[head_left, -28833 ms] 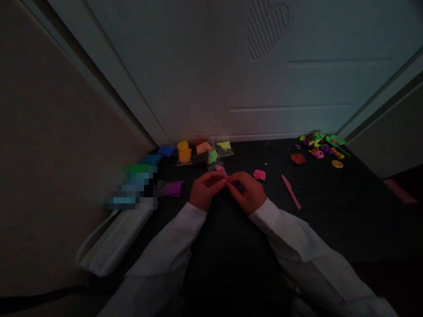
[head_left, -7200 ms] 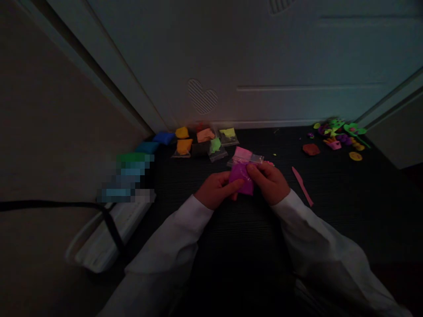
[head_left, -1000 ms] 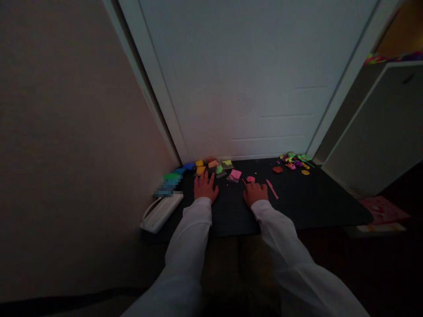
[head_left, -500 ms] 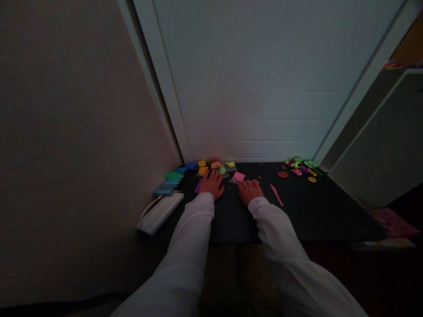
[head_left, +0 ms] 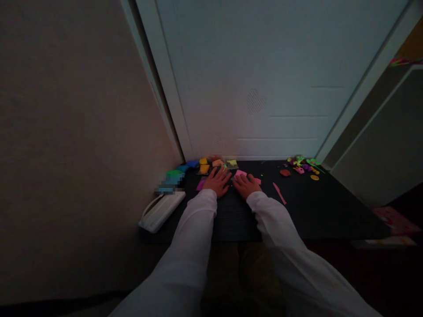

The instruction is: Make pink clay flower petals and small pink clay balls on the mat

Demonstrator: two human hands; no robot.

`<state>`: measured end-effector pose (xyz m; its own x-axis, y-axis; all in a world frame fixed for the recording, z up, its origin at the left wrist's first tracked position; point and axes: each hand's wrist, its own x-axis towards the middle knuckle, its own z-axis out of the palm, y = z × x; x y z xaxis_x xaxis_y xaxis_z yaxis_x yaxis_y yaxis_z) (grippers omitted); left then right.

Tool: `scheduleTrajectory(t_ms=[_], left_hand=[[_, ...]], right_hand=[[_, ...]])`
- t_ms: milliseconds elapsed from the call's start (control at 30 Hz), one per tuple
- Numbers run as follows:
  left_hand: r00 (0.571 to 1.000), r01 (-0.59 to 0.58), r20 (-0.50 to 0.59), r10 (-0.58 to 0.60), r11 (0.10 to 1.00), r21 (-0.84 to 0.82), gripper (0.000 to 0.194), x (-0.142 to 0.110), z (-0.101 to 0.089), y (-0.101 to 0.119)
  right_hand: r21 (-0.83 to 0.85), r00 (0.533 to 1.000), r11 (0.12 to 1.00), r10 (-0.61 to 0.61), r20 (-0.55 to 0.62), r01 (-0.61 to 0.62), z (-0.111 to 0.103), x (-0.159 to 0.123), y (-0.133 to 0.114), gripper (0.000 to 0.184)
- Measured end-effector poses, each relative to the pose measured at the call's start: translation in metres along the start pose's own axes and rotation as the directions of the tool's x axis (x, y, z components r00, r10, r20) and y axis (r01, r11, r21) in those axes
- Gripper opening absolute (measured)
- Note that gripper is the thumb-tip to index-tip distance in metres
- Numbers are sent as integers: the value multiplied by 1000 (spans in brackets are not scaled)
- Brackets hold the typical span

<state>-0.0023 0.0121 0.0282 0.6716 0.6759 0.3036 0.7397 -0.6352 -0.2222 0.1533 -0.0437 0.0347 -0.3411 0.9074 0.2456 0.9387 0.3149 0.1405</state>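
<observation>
My left hand (head_left: 217, 181) lies palm down on the dark table with its fingers spread, holding nothing. A purple piece (head_left: 200, 184) pokes out beside its wrist, and a bit of green shows past its fingertips. My right hand (head_left: 246, 185) rests flat, fingers stretched out, partly over a pink clay-like piece (head_left: 240, 173). More pink (head_left: 257, 181) shows at the right edge of that hand. What lies beneath the palm is hidden. To the right lies a slim pink plastic knife (head_left: 279, 193).
Colored packets, among them orange (head_left: 204, 169), yellow (head_left: 231, 164) and blue (head_left: 192, 164), line the table's back left. A white case with a strap (head_left: 162, 212) stands at the left edge. Small colorful pieces (head_left: 299, 161) and a yellow disc (head_left: 314, 177) sit back right. A white door rises behind.
My right hand has moved slightly left and forward onto the pink piece, its curled fingers now stretched out. The left hand has shifted a little right. The view has tilted slightly.
</observation>
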Motion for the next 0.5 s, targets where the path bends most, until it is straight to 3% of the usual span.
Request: scheduleTrajectory(t_ms=[200,333,500], left_hand=[[991,109,-64,-118,985,-133,46,3,2,-3],[958,216,-135,-253,947,-238,42,19,3,1],[856,403,-180,-484,845,-351,30,45,11,10]], right_hand=[[28,999,1000,1,-36,0,8,11,3,29],[70,991,993,101,-90,-95,8,20,8,24],[163,918,941,328,-222,-297,-3,32,22,25]])
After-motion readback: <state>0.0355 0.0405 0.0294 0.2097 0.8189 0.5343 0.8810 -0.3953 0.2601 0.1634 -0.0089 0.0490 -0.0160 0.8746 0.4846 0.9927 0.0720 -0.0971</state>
